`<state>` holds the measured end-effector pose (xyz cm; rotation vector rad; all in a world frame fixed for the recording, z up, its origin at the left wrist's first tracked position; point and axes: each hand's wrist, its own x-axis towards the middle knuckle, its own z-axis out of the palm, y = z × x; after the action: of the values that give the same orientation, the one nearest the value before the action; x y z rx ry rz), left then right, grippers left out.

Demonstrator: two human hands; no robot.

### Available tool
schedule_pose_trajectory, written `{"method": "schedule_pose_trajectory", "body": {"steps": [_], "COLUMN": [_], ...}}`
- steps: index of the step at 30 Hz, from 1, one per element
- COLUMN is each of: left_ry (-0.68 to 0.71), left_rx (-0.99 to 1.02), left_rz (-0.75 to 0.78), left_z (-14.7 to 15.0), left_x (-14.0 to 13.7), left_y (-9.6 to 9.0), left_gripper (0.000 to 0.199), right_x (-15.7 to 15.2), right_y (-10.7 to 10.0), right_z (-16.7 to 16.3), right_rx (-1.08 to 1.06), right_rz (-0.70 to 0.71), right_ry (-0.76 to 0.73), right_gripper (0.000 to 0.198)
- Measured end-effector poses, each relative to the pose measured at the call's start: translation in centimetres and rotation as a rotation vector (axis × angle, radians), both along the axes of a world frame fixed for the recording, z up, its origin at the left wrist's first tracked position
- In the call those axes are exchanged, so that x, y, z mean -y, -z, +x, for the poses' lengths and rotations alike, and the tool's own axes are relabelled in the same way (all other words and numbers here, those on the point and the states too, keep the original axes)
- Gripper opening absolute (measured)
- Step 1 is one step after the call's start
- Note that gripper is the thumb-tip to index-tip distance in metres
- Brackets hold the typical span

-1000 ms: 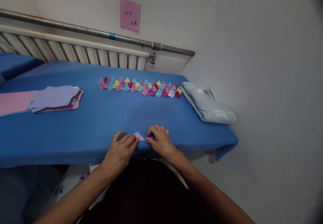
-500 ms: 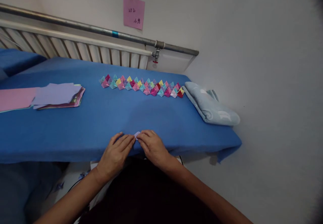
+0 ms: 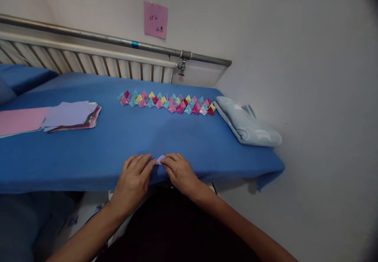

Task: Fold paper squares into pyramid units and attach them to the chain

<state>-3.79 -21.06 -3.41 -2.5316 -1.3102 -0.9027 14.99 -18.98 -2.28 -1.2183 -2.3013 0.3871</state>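
Observation:
A small piece of folded lilac paper (image 3: 160,159) lies between my hands near the front edge of the blue-covered table. The fingertips of my left hand (image 3: 134,177) are closed at its left corner. My right hand (image 3: 180,172) pinches its right side between thumb and fingers. My fingers cover both ends, so the full shape of the fold is hidden. Further back, several folded paper pieces (image 3: 168,104) in pink, teal, yellow, red and purple stand close together in rows.
On the left lie a stack of lilac and coloured paper sheets (image 3: 69,114) and pink sheets (image 3: 22,120). A folded light-blue blanket (image 3: 248,124) rests at the table's right end. Behind the blue cloth (image 3: 124,136) run a radiator (image 3: 112,66) and a metal pipe (image 3: 97,37).
My left hand has shifted slightly left and its fingers are more bent, so more of the lilac paper shows. My right hand has stayed nearly in place. The view has tilted slightly.

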Motion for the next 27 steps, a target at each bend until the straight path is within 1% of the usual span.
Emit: {"method": "schedule_pose_trajectory", "body": {"steps": [2,5,7,9,12,17,24,27], "left_ry": [0.043,0.101,0.125,0.151,0.194,0.245,0.293,0.295], "left_rx": [0.025,-0.021,-0.062,-0.083,-0.13,-0.211,-0.158,-0.137], "left_rz": [-0.069,-0.168,-0.181,-0.161,-0.166,-0.254,-0.245,-0.289], "left_z": [0.6,1.1,1.1,0.9,0.6,0.7,0.6,0.5], "left_x": [-0.7,-1.9,-2.6,-3.1,-3.9,-5.1,-5.4,-5.7], "left_y": [-0.6,-1.0,-1.1,-1.1,-1.2,-1.4,-1.0,-1.0], "left_gripper": [0.031,0.022,0.02,0.019,0.018,0.024,0.02,0.022], "right_x": [0.0,0.1,0.2,0.3,0.3,0.1,-0.3,-0.5], "right_y": [-0.1,-0.4,-0.6,-0.9,-1.1,-0.7,0.0,-0.2], "right_z": [0.0,0.2,0.7,1.4,2.4,2.8,2.4,2.3], "right_rx": [-0.002,-0.071,-0.137,-0.155,-0.093,-0.038,-0.127,-0.161], "right_rz": [-0.003,-0.04,-0.083,-0.094,-0.055,-0.011,0.088,0.14], "right_ry": [-0.009,-0.003,0.036,0.079,0.075,0.024,0.044,0.036], "right_gripper": [0.027,0.026,0.025,0.023,0.02,0.019,0.019,0.019]}}
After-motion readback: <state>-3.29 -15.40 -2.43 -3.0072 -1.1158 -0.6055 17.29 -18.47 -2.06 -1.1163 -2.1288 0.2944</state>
